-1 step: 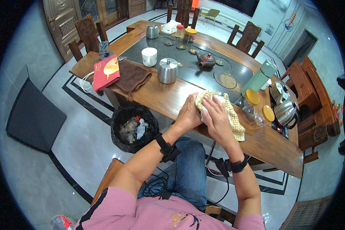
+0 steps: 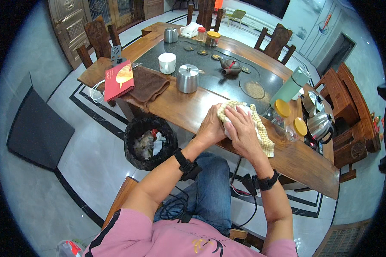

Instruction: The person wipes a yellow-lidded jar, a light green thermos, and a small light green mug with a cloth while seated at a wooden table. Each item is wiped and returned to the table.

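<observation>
A yellow-and-white checked cloth is bunched between my two hands above the near edge of the wooden table. My left hand grips the bundle from its left side, fingers partly hidden behind the cloth. Over the top and front of it lies my right hand, its fingers bent and pressed together against the fabric. Something white shows between the cloth's folds by the right fingers; whether it is part of the cloth or a separate thing I cannot tell. One end of the cloth hangs down to the right, onto the tabletop.
A steel canister, white mug and brown teapot stand beyond my hands. To the right are yellow-lidded jars, a green flask and a steel kettle. A black-lined bin stands below left, near a brown towel.
The cloth and my right hand's fingers have shifted very slightly to the left. Everything else looks the same.
</observation>
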Tool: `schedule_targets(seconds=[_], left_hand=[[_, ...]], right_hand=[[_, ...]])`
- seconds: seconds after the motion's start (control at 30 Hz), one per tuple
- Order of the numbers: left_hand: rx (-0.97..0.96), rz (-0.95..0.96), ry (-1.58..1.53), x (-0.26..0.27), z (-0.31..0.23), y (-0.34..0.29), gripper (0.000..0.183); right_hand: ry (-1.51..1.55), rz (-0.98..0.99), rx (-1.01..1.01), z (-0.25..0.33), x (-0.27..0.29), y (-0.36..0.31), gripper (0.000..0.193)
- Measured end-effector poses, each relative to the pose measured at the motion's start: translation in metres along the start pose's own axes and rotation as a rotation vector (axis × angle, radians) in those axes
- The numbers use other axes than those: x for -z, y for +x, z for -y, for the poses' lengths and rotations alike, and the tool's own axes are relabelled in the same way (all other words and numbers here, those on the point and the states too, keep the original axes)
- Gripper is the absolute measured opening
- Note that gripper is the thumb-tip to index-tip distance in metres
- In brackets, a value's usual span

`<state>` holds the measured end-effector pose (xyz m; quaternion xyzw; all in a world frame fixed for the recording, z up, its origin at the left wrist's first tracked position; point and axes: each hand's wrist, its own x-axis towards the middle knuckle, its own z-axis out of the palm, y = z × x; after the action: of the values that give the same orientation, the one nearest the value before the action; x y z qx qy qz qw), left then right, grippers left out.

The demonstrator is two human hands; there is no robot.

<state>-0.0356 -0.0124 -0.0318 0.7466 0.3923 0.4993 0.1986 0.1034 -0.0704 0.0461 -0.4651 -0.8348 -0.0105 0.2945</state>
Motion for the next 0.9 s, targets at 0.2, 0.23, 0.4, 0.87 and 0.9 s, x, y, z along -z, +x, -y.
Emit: schedule_targets(seconds=[0.2,0.23,0.4,0.87,0.9], left_hand=[[-0.016,0.049,-0.014,0.007,-0.007,0.008,0.081],[0.054,0.051,-0.01,0.008,-0.01,0.006,0.082],[0.145,0.018,0.035,0.009,-0.024,-0.003,0.088],[0.112,-0.134,0.017,0.002,-0.022,0.001,0.091],[0.139,-0.146,0.032,0.001,-0.021,0.002,0.091]], right_hand=[[-0.07,0.069,-0.088,-0.008,-0.022,0.054,0.038],[-0.035,0.099,-0.12,-0.013,-0.023,0.062,0.039],[0.38,0.317,-0.556,-0.048,-0.017,0.086,0.046],[0.806,-0.265,-0.616,-0.038,-0.034,-0.01,0.047],[0.717,-0.271,-0.616,-0.034,-0.035,-0.015,0.048]])
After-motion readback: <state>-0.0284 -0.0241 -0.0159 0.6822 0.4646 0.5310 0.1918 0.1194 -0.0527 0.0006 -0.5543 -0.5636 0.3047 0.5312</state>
